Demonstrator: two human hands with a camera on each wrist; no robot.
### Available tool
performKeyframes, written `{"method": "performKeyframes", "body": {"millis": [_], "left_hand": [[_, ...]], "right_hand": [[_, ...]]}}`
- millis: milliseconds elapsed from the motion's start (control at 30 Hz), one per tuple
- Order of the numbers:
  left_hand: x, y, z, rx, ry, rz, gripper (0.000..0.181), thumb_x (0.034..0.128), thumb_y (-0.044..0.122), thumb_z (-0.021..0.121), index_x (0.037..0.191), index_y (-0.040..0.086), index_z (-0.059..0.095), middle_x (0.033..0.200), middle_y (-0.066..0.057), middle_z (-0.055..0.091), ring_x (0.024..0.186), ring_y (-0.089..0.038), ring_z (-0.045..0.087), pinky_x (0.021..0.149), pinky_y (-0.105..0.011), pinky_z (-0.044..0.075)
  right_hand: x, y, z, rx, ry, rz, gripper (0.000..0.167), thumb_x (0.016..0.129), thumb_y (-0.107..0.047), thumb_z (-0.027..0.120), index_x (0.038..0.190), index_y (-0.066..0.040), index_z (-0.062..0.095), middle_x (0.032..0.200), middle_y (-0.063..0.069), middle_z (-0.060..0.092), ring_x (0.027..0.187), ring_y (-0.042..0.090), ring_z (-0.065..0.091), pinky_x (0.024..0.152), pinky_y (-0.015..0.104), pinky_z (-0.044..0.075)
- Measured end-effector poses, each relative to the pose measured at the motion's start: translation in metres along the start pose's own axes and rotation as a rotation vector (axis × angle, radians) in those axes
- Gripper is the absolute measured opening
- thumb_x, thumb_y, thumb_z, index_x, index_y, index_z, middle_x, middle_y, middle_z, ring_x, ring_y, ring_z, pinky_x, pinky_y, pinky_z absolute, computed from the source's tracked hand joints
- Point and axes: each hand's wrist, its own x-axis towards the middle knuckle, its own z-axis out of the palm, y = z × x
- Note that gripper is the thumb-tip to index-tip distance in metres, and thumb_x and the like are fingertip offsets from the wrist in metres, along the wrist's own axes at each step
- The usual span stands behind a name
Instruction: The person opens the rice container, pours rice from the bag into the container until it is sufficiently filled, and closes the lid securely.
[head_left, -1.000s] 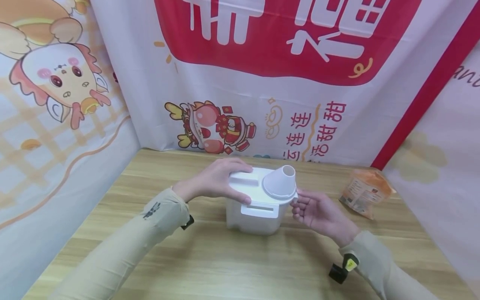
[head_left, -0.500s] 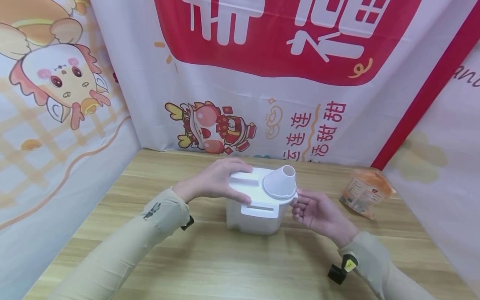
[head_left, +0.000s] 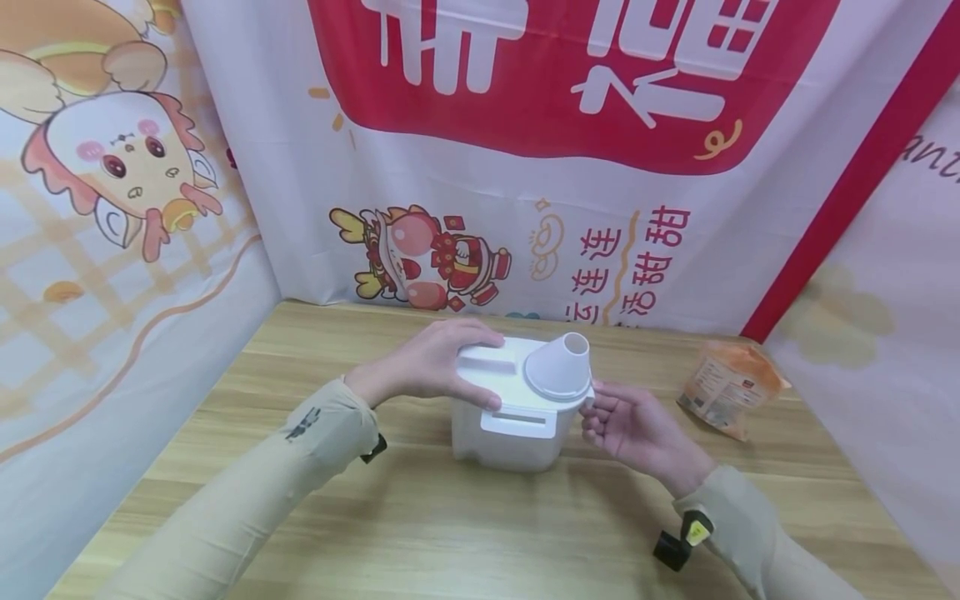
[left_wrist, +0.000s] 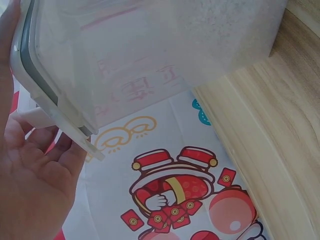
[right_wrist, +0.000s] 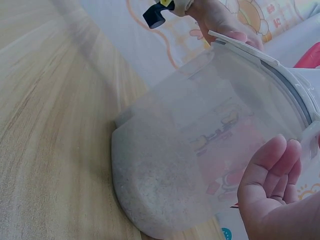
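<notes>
A translucent storage container (head_left: 506, 446) stands upright on the table, covered by a white lid (head_left: 513, 390). White, grain-like contents (right_wrist: 155, 185) fill its lower part in the right wrist view. A white cone-shaped cup (head_left: 558, 367) with a round opening sits on the lid's right side. My left hand (head_left: 431, 360) grips the lid's left end, its thumb near the front latch (head_left: 519, 422). At the container's right end, my right hand (head_left: 637, 429) has curled fingers at the side latch (head_left: 590, 396); the thumb is mostly hidden.
An orange and white packet (head_left: 731, 387) lies at the back right of the wooden table (head_left: 465, 533). Printed cloth (head_left: 420, 167) hangs behind the table and at both sides. Dark wrist devices (head_left: 672, 550) are strapped to both sleeves.
Both hands keep their places on the container. The whole head view has shifted very slightly; nothing else visibly differs.
</notes>
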Motion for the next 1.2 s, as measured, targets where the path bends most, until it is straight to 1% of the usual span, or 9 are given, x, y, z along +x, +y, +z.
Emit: {"method": "performKeyframes", "body": {"millis": [400,667,800,833,900,967,1033,1100,1200], "left_hand": [[0.002,0.000,0.000,0.003,-0.012,0.000,0.088,0.0631,0.071,0.079,0.133,0.021,0.062,0.133,0.008,0.056,0.122,-0.012,0.047,0.101,-0.039,0.042],[0.004,0.000,0.000,0.006,-0.008,0.018,0.089,0.0629,0.069,0.080,0.133,0.018,0.063,0.132,0.006,0.057,0.120,-0.012,0.049,0.099,-0.035,0.044],[0.004,0.000,0.000,0.006,-0.010,0.019,0.089,0.0629,0.070,0.080,0.133,0.018,0.062,0.133,0.005,0.057,0.120,-0.012,0.049,0.099,-0.036,0.044],[0.004,0.000,0.000,0.006,-0.011,0.020,0.089,0.0629,0.070,0.080,0.133,0.018,0.062,0.133,0.005,0.057,0.120,-0.012,0.049,0.099,-0.036,0.044],[0.004,0.000,-0.001,0.008,-0.015,0.024,0.088,0.0633,0.069,0.080,0.133,0.018,0.062,0.133,0.005,0.057,0.120,-0.012,0.049,0.099,-0.036,0.044],[0.004,0.000,-0.001,0.009,-0.018,0.026,0.088,0.0634,0.068,0.080,0.133,0.018,0.062,0.133,0.005,0.057,0.121,-0.013,0.049,0.100,-0.036,0.043],[0.003,0.000,-0.002,0.008,-0.027,0.019,0.088,0.0637,0.068,0.080,0.134,0.018,0.062,0.133,0.004,0.057,0.122,-0.013,0.048,0.101,-0.037,0.042],[0.003,0.000,-0.003,0.017,-0.032,0.015,0.089,0.0640,0.069,0.080,0.134,0.019,0.061,0.134,0.005,0.057,0.123,-0.013,0.047,0.103,-0.038,0.041],[0.000,-0.001,-0.002,0.019,-0.026,0.018,0.089,0.0651,0.069,0.079,0.135,0.018,0.061,0.135,0.004,0.057,0.124,-0.014,0.047,0.103,-0.038,0.041]], "right_hand": [[-0.001,0.001,0.000,0.024,-0.010,0.000,0.013,0.101,-0.017,0.053,0.103,-0.008,0.062,0.092,0.005,0.061,0.084,0.014,0.054,0.076,0.024,0.048],[0.001,0.001,-0.002,0.027,-0.011,-0.004,0.013,0.101,-0.017,0.053,0.100,-0.007,0.062,0.091,0.005,0.061,0.083,0.015,0.054,0.075,0.024,0.047],[-0.001,0.001,0.001,0.020,-0.002,-0.019,0.015,0.102,-0.015,0.050,0.098,-0.008,0.063,0.089,0.004,0.061,0.081,0.014,0.052,0.074,0.024,0.046],[-0.003,0.000,0.004,-0.011,0.014,-0.048,0.016,0.102,-0.013,0.049,0.096,-0.008,0.063,0.088,0.003,0.061,0.079,0.013,0.052,0.073,0.023,0.046],[-0.006,-0.001,0.011,-0.116,0.070,-0.142,0.018,0.100,-0.008,0.051,0.090,-0.008,0.066,0.081,0.002,0.060,0.074,0.012,0.052,0.072,0.023,0.048],[-0.009,-0.002,0.020,-0.253,0.149,-0.243,0.019,0.096,-0.004,0.054,0.082,-0.008,0.066,0.075,0.001,0.058,0.070,0.012,0.052,0.071,0.023,0.050],[-0.012,-0.003,0.028,-0.377,0.233,-0.313,0.019,0.093,-0.002,0.059,0.076,-0.008,0.065,0.071,0.002,0.057,0.067,0.013,0.053,0.070,0.025,0.053],[-0.014,-0.004,0.033,-0.419,0.274,-0.318,0.019,0.092,-0.002,0.062,0.074,-0.008,0.063,0.069,0.003,0.056,0.067,0.014,0.053,0.069,0.026,0.053],[-0.014,-0.005,0.033,-0.409,0.275,-0.271,0.022,0.094,-0.002,0.059,0.073,-0.008,0.062,0.069,0.003,0.055,0.067,0.015,0.052,0.069,0.026,0.051]]}}
